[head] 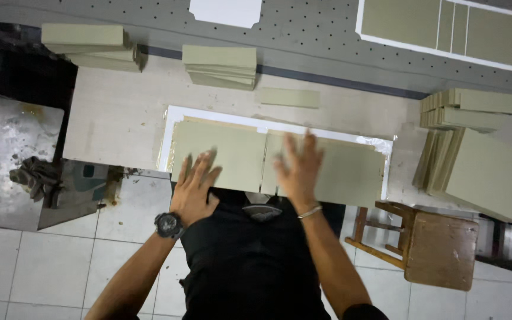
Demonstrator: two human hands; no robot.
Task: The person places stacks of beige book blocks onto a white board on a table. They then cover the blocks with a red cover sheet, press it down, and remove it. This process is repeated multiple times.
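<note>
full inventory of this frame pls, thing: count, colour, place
white sheet: 1, white, on the table before the person, under the boards
grey-green boards: 2, side by side on the white sheet
board stacks: 2 at the table's far edge, left and centre; more at right, some leaning
loose strip: 1, grey-green, behind the sheet
perforated bed: 1, grey, far side, with a white-edged panel layout
wooden stool: 1, brown, lower right
rag: 1, dark, on a metal surface at left
left hand: open, wristwatch, on the left board
right hand: open, bracelet, blurred, over the right board
</note>
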